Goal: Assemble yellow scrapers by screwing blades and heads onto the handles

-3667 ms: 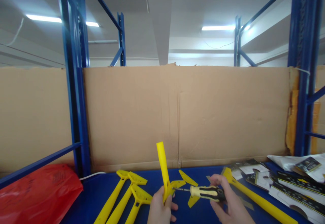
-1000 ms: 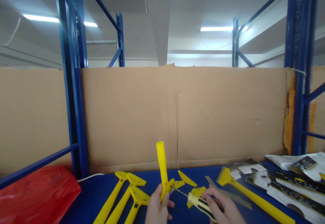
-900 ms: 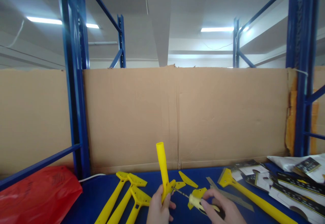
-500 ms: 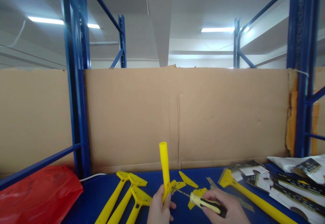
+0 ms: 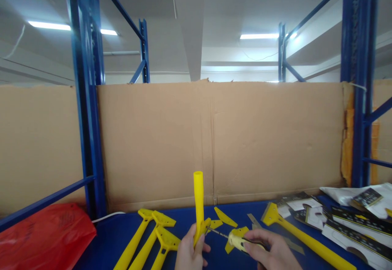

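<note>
My left hand (image 5: 190,253) is closed around a yellow scraper (image 5: 199,198) near its head, with the hollow handle end pointing up. In my right hand (image 5: 272,248) is a screwdriver (image 5: 237,240) with a cream and black handle. Its thin shaft points left, and the tip meets the scraper's head beside my left fingers. Whether the tip sits in a screw is too small to tell. Just behind the screwdriver lie loose yellow plastic head plates (image 5: 226,217) and thin metal blades (image 5: 294,245).
Several yellow scraper handles (image 5: 142,241) lie to the left, beside a red plastic bag (image 5: 45,237). On the right are a scraper with a blade (image 5: 309,237) and a pile of printed cards (image 5: 346,237). A cardboard wall (image 5: 159,139) and blue rack posts (image 5: 88,139) bound the blue surface.
My right fingers have shifted over the screwdriver handle, covering more of its back end. The tip stays at the scraper's head. The whole view has moved slightly.
</note>
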The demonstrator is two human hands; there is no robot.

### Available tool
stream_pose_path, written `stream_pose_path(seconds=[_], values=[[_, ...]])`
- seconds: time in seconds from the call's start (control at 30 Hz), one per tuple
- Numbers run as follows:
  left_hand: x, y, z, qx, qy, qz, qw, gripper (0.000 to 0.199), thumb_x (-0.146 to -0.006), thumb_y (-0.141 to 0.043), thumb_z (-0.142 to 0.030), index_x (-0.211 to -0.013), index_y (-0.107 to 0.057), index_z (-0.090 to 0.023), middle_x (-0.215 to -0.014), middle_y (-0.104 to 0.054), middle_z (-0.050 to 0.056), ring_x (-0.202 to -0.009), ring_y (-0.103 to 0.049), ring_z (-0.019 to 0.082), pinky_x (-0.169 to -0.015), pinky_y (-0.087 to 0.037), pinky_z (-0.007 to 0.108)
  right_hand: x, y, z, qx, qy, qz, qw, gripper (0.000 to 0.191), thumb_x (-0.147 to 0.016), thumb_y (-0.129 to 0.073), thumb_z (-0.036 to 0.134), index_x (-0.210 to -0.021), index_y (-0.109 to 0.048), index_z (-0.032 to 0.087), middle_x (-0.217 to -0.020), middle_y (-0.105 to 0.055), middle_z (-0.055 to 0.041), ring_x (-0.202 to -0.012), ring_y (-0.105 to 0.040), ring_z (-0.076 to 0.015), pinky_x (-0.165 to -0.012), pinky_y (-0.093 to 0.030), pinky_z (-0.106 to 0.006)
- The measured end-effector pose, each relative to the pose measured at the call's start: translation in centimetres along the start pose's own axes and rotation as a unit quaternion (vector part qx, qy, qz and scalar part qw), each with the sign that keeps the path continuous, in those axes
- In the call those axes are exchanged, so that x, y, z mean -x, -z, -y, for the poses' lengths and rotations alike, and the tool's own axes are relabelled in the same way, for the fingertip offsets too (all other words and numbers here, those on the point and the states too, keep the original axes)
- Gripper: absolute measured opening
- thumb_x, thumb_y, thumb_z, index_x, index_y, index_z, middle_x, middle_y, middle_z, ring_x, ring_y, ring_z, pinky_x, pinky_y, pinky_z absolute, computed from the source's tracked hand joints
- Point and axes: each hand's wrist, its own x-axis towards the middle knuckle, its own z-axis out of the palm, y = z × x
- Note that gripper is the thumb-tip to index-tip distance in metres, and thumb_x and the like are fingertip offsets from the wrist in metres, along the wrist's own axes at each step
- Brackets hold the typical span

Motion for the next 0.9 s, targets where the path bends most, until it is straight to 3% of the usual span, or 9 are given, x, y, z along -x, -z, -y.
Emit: stream_pose_path(seconds=[0.1, 0.2, 0.3, 0.4, 0.57, 0.67, 0.73, 0.8, 0.9], values=[[0.3, 0.0, -1.6, 0.030, -0.050, -0.005, 0.998, 0.055, -0.073, -0.062, -0.048, -0.113, -0.058, -0.010, -0.074, -0.068, 0.006, -0.071, -0.065, 0.020, -0.048, -0.051, 0.023, -0.5, 0.2, -0.3, -0.057, -0.052, 0.015, 0.997, 0.029, -0.066, -0.052, 0.043, -0.059, -0.061, 0.016, -0.042, -0.059, 0.0004, -0.023, -0.035, -0.0027, -0.027, -0.019, -0.015], [0.3, -0.2, -2.6, 0.056, -0.045, -0.022, 0.997, 0.055, -0.072, -0.064, -0.048, -0.113, -0.057, -0.012, -0.088, -0.070, 0.009, -0.074, -0.066, 0.021, -0.047, -0.053, 0.025, -0.6, 0.0, -0.2, -0.069, -0.047, 0.010, 0.996, 0.029, -0.065, -0.049, 0.044, -0.064, -0.059, 0.017, -0.047, -0.062, -0.0012, -0.022, -0.034, -0.0017, -0.026, -0.015, -0.014], [0.0, -0.4, -2.4, 0.068, -0.016, -0.057, 0.996, 0.059, -0.068, -0.067, -0.046, -0.112, -0.055, -0.010, -0.084, -0.069, 0.009, -0.072, -0.067, 0.023, -0.042, -0.052, 0.026, -0.3, -0.3, 0.3, -0.057, -0.029, -0.020, 0.998, 0.032, -0.064, -0.053, 0.048, -0.072, -0.059, 0.017, -0.047, -0.057, 0.0041, -0.022, -0.034, -0.0020, -0.026, -0.016, -0.014], [-0.3, -0.2, -2.1, 0.053, -0.005, -0.087, 0.995, 0.047, -0.072, -0.063, -0.039, -0.108, -0.051, -0.011, -0.081, -0.068, 0.008, -0.067, -0.067, 0.021, -0.041, -0.051, 0.024, -0.3, -0.3, 0.4, -0.001, -0.009, -0.032, 0.999, 0.035, -0.065, -0.053, 0.051, -0.075, -0.058, 0.018, -0.044, -0.047, 0.0090, -0.023, -0.033, -0.0028, -0.026, -0.019, -0.015], [-0.2, 0.5, -2.8, 0.020, -0.007, -0.149, 0.989, 0.027, -0.079, -0.054, -0.033, -0.100, -0.043, -0.019, -0.069, -0.065, 0.000, -0.040, -0.058, 0.013, -0.041, -0.049, 0.026, -0.9, -0.1, -1.3, 0.069, 0.086, -0.013, 0.994, 0.031, -0.074, -0.053, 0.044, -0.094, -0.059, 0.022, -0.075, -0.060, 0.0021, -0.035, -0.048, -0.0069, -0.031, -0.034, -0.019], [-0.1, 0.6, -3.3, 0.025, -0.036, -0.154, 0.987, 0.034, -0.072, -0.063, -0.042, -0.092, -0.044, -0.021, -0.071, -0.065, 0.001, -0.054, -0.066, 0.019, -0.039, -0.049, 0.025, -1.1, 0.0, -2.6, 0.165, 0.203, 0.005, 0.965, 0.025, -0.075, -0.055, 0.034, -0.097, -0.062, 0.024, -0.076, -0.062, 0.0013, -0.057, -0.063, -0.0153, -0.051, -0.050, -0.024], [0.0, 0.6, -3.6, 0.031, -0.042, -0.135, 0.989, 0.039, -0.065, -0.068, -0.048, -0.085, -0.048, -0.021, -0.070, -0.066, 0.002, -0.060, -0.067, 0.022, -0.038, -0.050, 0.025, -1.2, 0.0, -3.1, 0.239, 0.269, 0.023, 0.933, 0.023, -0.076, -0.056, 0.027, -0.097, -0.063, 0.024, -0.078, -0.065, -0.0003, -0.069, -0.066, -0.0180, -0.066, -0.052, -0.026], [0.2, 0.4, -3.9, 0.032, -0.041, -0.118, 0.992, 0.042, -0.061, -0.070, -0.052, -0.080, -0.052, -0.019, -0.066, -0.066, 0.003, -0.060, -0.067, 0.022, -0.037, -0.049, 0.024, -1.3, 0.1, -3.4, 0.295, 0.299, 0.044, 0.907, 0.024, -0.077, -0.054, 0.024, -0.099, -0.064, 0.023, -0.082, -0.067, -0.0021, -0.072, -0.066, -0.0178, -0.069, -0.051, -0.025], [0.6, 0.1, -4.3, 0.020, -0.041, -0.108, 0.993, 0.043, -0.058, -0.072, -0.054, -0.074, -0.059, -0.017, -0.059, -0.064, 0.002, -0.057, -0.066, 0.021, -0.035, -0.046, 0.022, -1.3, 0.1, -3.4, 0.341, 0.298, 0.059, 0.890, 0.028, -0.076, -0.053, 0.020, -0.102, -0.063, 0.021, -0.083, -0.067, -0.0031, -0.073, -0.067, -0.0174, -0.069, -0.050, -0.023]])
